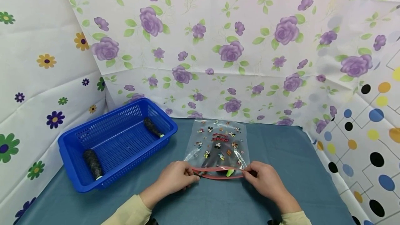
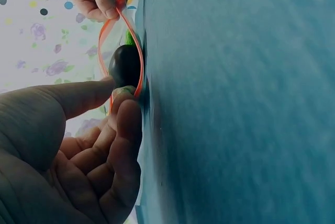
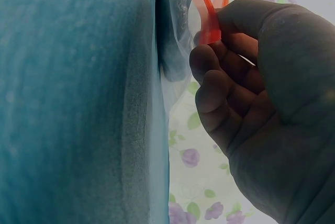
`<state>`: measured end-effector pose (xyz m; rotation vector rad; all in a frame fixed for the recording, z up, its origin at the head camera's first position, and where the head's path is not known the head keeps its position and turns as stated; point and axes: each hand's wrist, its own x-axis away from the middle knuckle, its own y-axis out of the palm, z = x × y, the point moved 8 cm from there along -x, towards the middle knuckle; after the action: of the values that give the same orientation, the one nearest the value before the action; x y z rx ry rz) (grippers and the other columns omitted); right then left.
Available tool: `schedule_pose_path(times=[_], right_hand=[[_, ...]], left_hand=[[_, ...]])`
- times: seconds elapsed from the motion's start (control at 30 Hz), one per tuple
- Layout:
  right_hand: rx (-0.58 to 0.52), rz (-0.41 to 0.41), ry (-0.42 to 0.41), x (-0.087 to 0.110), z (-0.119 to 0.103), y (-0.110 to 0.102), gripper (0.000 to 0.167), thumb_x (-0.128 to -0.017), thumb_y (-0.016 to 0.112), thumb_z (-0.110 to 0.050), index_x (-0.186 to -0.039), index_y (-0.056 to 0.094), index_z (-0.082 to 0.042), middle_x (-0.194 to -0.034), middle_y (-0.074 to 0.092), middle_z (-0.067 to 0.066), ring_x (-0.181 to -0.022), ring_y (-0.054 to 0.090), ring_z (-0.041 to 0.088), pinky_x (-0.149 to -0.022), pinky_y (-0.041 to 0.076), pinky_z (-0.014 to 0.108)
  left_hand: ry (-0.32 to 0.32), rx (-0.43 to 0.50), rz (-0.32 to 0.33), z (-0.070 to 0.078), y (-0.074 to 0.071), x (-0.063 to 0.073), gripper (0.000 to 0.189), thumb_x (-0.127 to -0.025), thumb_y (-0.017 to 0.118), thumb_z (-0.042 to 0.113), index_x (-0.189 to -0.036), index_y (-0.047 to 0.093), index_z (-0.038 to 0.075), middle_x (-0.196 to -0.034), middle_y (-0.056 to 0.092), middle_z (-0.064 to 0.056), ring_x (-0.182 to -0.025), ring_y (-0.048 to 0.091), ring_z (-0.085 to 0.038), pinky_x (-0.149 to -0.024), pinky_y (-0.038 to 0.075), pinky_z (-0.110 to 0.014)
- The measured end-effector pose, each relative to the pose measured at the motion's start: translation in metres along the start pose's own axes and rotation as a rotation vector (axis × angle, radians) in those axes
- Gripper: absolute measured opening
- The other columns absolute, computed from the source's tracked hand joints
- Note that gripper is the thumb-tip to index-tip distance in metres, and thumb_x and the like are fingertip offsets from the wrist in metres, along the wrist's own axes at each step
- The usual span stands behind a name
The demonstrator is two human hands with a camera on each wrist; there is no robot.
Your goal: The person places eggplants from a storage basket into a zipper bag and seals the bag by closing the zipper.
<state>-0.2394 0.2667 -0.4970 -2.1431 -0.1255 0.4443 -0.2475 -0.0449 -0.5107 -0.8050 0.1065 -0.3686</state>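
Note:
A clear zip bag (image 1: 193,148) with cartoon prints and a red zip edge lies on the table, its mouth toward me and parted into a loop. Inside are dark, eggplant-like vegetables; a bright green stem (image 1: 230,173) shows at the mouth. My left hand (image 1: 177,176) pinches the left end of the red edge between thumb and fingers. At the opposite end, my right hand (image 1: 264,178) pinches the other corner. In the left wrist view, a glossy dark rounded end (image 2: 125,66) shows within the loop. How many vegetables the bag holds I cannot tell.
To the left stands a blue perforated basket (image 1: 125,164) holding two dark elongated vegetables, one at the near left (image 1: 92,163) and one at the far right (image 1: 152,127). A blue-green cloth (image 1: 281,148) covers the table. Flowered sheets (image 1: 200,61) hang behind.

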Motion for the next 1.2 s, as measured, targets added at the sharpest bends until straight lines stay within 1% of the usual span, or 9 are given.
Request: schedule_pose_path(times=[0.1, 0.2, 0.37, 0.5, 0.57, 0.67, 0.83, 1.0, 1.2], right_hand=[[0.0, 0.0, -0.001, 0.0, 0.001, 0.0, 0.025, -0.099, 0.087, -0.015, -0.086, 0.078, -0.035, -0.082, 0.061, -0.021, -0.067, 0.054, -0.002, -0.063, 0.05, 0.028], [-0.001, -0.001, 0.0, 0.0, 0.001, 0.0, 0.025, -0.099, 0.087, -0.015, -0.086, 0.078, -0.035, -0.081, 0.061, -0.021, -0.067, 0.053, -0.002, -0.063, 0.049, 0.028], [0.001, -0.003, 0.006, 0.0, 0.001, -0.001, 0.025, -0.099, 0.087, -0.015, -0.086, 0.078, -0.034, -0.081, 0.061, -0.021, -0.067, 0.053, -0.002, -0.063, 0.049, 0.028], [-0.001, -0.005, 0.007, 0.0, 0.0, -0.001, 0.025, -0.1, 0.087, -0.015, -0.086, 0.078, -0.035, -0.082, 0.061, -0.021, -0.068, 0.054, -0.002, -0.063, 0.049, 0.028], [-0.004, -0.005, 0.005, 0.0, 0.0, -0.001, 0.024, -0.1, 0.087, -0.016, -0.086, 0.079, -0.034, -0.082, 0.062, -0.021, -0.068, 0.054, -0.002, -0.063, 0.05, 0.028], [-0.008, -0.005, 0.004, 0.0, 0.0, -0.001, 0.024, -0.1, 0.087, -0.015, -0.086, 0.079, -0.034, -0.082, 0.062, -0.021, -0.068, 0.054, -0.002, -0.064, 0.05, 0.028], [-0.001, -0.002, 0.003, 0.0, 0.0, -0.001, 0.024, -0.099, 0.087, -0.015, -0.086, 0.078, -0.033, -0.082, 0.061, -0.021, -0.068, 0.053, -0.002, -0.063, 0.05, 0.028], [-0.001, -0.005, 0.008, 0.0, 0.0, 0.0, 0.023, -0.099, 0.087, -0.015, -0.086, 0.079, -0.033, -0.082, 0.062, -0.02, -0.068, 0.053, -0.002, -0.064, 0.05, 0.028], [-0.008, -0.004, 0.005, 0.0, 0.0, 0.0, 0.024, -0.099, 0.087, -0.014, -0.086, 0.079, -0.033, -0.082, 0.062, -0.02, -0.068, 0.054, -0.002, -0.063, 0.049, 0.028]], left_hand=[[0.016, 0.018, -0.007, 0.001, -0.002, 0.002, 0.025, -0.095, 0.09, 0.038, -0.081, 0.074, 0.025, -0.058, 0.063, 0.011, -0.051, 0.063, -0.012, -0.053, 0.047, -0.034], [0.03, 0.054, -0.019, 0.003, -0.006, 0.004, 0.022, -0.094, 0.091, 0.035, -0.089, 0.076, 0.02, -0.062, 0.065, 0.01, -0.054, 0.064, -0.013, -0.054, 0.047, -0.032], [0.037, 0.128, -0.041, 0.003, -0.011, 0.003, 0.03, -0.093, 0.093, 0.033, -0.107, 0.079, 0.011, -0.075, 0.07, 0.009, -0.06, 0.066, -0.013, -0.057, 0.05, -0.032], [0.07, 0.155, -0.033, 0.006, -0.019, 0.003, 0.032, -0.094, 0.092, 0.029, -0.113, 0.079, 0.007, -0.084, 0.072, 0.009, -0.068, 0.067, -0.012, -0.062, 0.054, -0.032], [0.088, 0.152, -0.022, 0.007, -0.025, 0.003, 0.033, -0.095, 0.092, 0.027, -0.116, 0.079, 0.005, -0.087, 0.073, 0.009, -0.071, 0.067, -0.012, -0.064, 0.055, -0.031], [0.094, 0.133, -0.004, 0.009, -0.036, 0.004, 0.039, -0.095, 0.091, 0.028, -0.121, 0.077, 0.003, -0.09, 0.073, 0.009, -0.075, 0.067, -0.01, -0.067, 0.057, -0.031], [0.064, 0.103, 0.039, 0.008, -0.055, 0.007, 0.047, -0.095, 0.091, 0.032, -0.129, 0.075, 0.004, -0.093, 0.073, 0.01, -0.078, 0.067, -0.009, -0.069, 0.057, -0.031], [0.041, 0.093, 0.095, 0.007, -0.076, 0.011, 0.06, -0.096, 0.091, 0.036, -0.142, 0.067, 0.006, -0.095, 0.073, 0.011, -0.081, 0.068, -0.01, -0.071, 0.057, -0.032], [0.023, 0.104, 0.145, 0.003, -0.102, 0.016, 0.063, -0.1, 0.087, 0.036, -0.148, 0.063, 0.003, -0.099, 0.075, 0.009, -0.085, 0.068, -0.01, -0.076, 0.058, -0.036]])
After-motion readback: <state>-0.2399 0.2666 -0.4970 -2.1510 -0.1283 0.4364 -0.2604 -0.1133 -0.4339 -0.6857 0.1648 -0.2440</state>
